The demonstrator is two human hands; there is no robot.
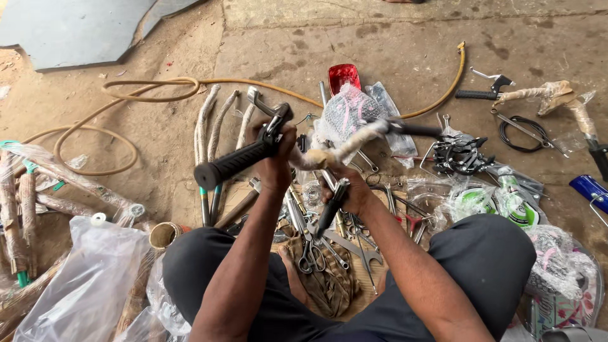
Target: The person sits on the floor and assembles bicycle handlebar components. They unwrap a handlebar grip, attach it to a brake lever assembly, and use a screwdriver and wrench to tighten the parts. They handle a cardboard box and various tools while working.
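Fingers [273, 140] of left hand [276, 166] clamping wrapped handlebar [329, 152] by black grip [235, 163] to steady it, right hand [352, 190] gripping black-handled tool [332, 206] beneath.

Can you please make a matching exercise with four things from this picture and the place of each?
Things:
1. handlebar
2. red reflector
3. yellow hose
4. scissors

Places:
A. on the ground between the person's knees
B. coiled on the ground at the upper left
C. held up by the left hand near its black grip, with the right hand just below it, holding a dark tool
D. lying at the top centre, behind a plastic-wrapped part

Pairs: 1-C, 2-D, 3-B, 4-A
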